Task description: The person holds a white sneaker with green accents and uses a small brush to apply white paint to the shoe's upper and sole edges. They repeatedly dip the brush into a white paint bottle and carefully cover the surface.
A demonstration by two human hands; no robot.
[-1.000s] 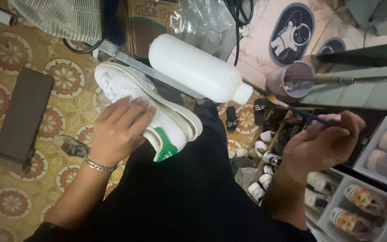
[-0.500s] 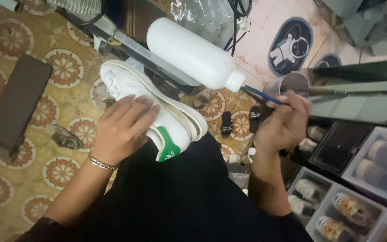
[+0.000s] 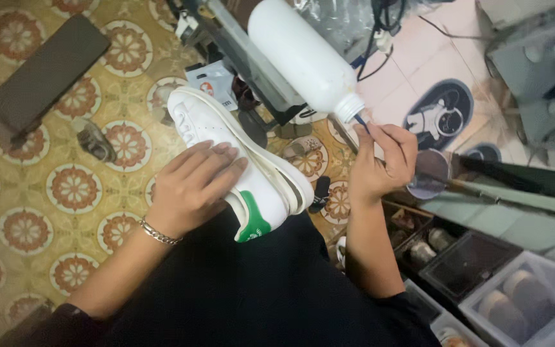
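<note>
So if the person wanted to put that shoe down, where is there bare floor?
Bare tile lies left of the white shoe under the left hand, between the dark flat block and the small grey object, and lower left. It is crowded to the right: the right hand at the white bottle, plus bins and small jars.

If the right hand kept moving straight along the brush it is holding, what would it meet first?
Most likely the open mouth of the white bottle: the right hand points its thin brush there, though depth is unclear.
</note>
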